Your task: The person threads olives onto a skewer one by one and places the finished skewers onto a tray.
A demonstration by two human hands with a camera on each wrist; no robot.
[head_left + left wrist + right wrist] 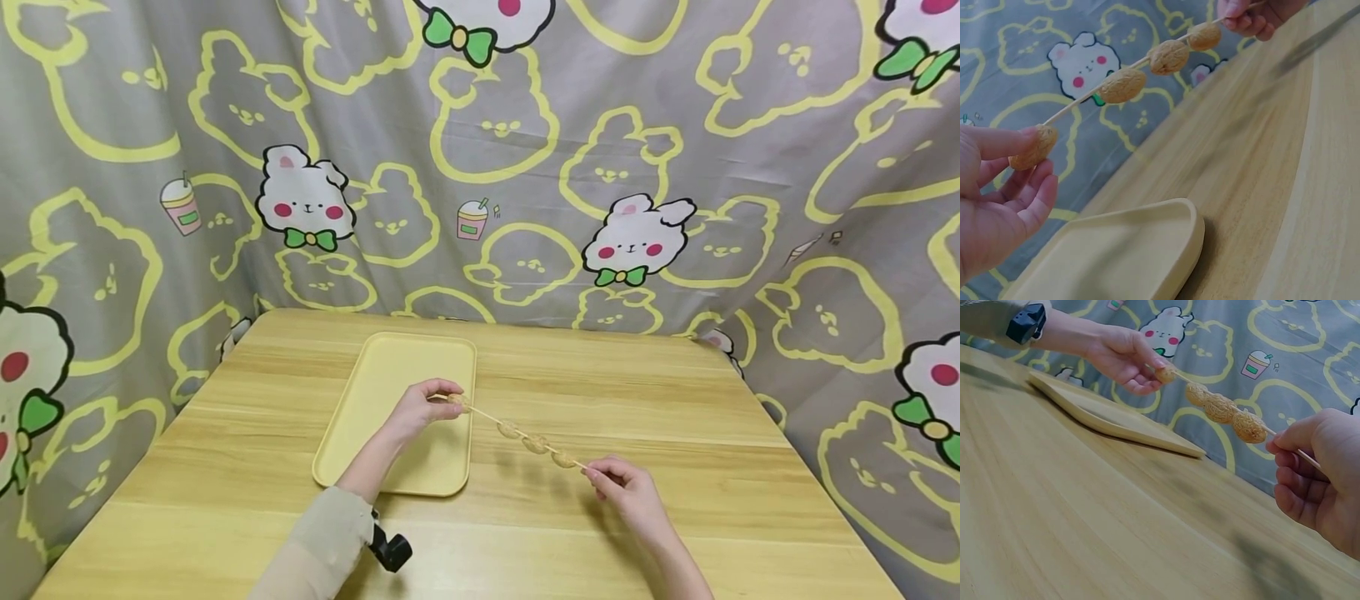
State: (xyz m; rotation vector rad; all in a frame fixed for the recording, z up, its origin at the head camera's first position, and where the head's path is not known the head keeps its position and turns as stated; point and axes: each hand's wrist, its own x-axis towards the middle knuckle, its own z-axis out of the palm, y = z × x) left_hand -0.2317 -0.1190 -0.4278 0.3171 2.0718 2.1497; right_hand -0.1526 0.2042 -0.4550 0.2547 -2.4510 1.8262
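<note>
A thin wooden skewer (pixel 486 414) is held in the air between both hands, tilted down toward the right in the head view. My left hand (pixel 422 410) pinches a wrinkled golden-brown food ball (pixel 1036 148) at the skewer's far end, between thumb and fingers. My right hand (pixel 628 493) grips the other end of the skewer, its fingers curled, as the right wrist view shows. Three similar balls (pixel 1219 408) are threaded close together nearer the right hand. Bare skewer separates them from the pinched ball. How deep the skewer goes into that ball is hidden.
A pale yellow rectangular tray (pixel 352 433) lies on the wooden table (pixel 637 383), under and beside the left forearm. A curtain (pixel 525 167) with cartoon rabbits hangs around the table's back and sides. A black device (pixel 392 550) is strapped to the left wrist.
</note>
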